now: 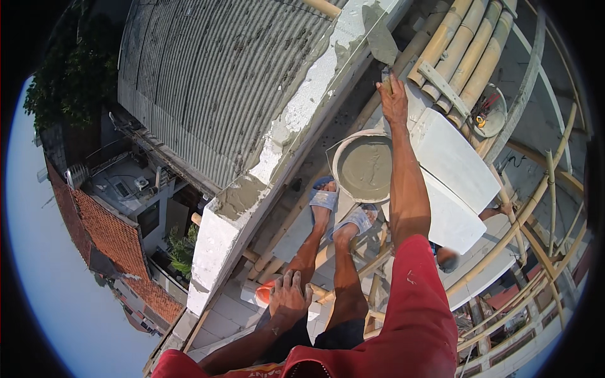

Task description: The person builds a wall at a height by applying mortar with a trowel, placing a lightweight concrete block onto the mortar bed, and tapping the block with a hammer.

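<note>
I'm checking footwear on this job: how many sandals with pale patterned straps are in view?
2: the left sandal, left of the mortar bucket, and the right sandal, just below it in the picture, both worn by the person. Others could be hidden.

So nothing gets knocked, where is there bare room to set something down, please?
The upper white block looks bare, bordered by the right forearm, lower block and bamboo. It is crowded around the bucket, both feet close by.

Left of my mortar bucket point(336, 165) runs the wall point(296, 116), corrugated roof point(214, 82) beyond it; to the right lie slabs point(454, 167).
</note>
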